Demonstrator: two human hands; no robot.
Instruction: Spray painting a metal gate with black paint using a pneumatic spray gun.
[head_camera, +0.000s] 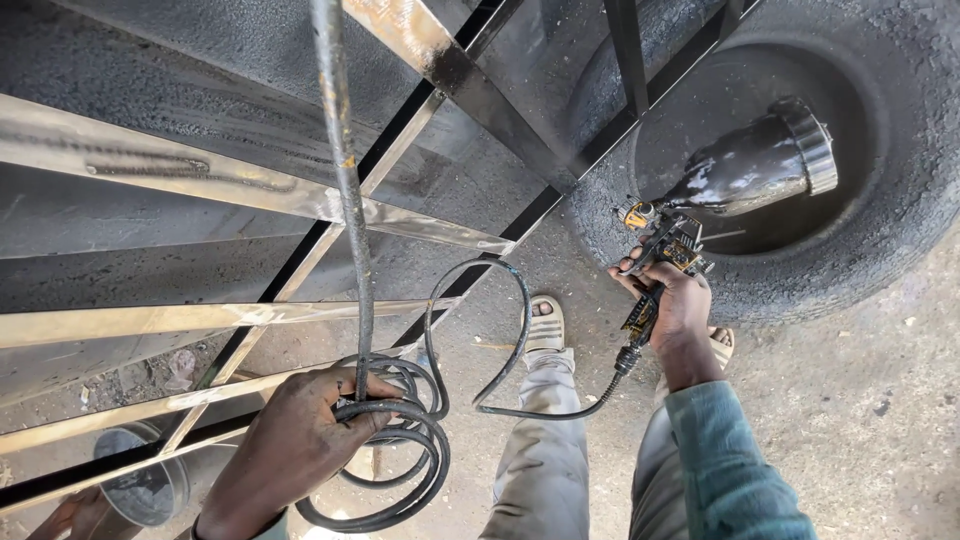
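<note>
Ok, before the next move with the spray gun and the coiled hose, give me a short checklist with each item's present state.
1. Right hand gripped around the spray gun handle: ok.
2. Paint cup seated on the gun: ok; its fill level: cannot tell.
3. Left hand gathering the black hose coil: ok.
4. Hose joined at the base of the gun: ok; free of kinks along the loop: cannot tell.
5. Gun nozzle aimed at the metal gate frame: cannot tell.
6. Feet clear of the hose: not ok; the loop lies beside the sandalled foot.
</note>
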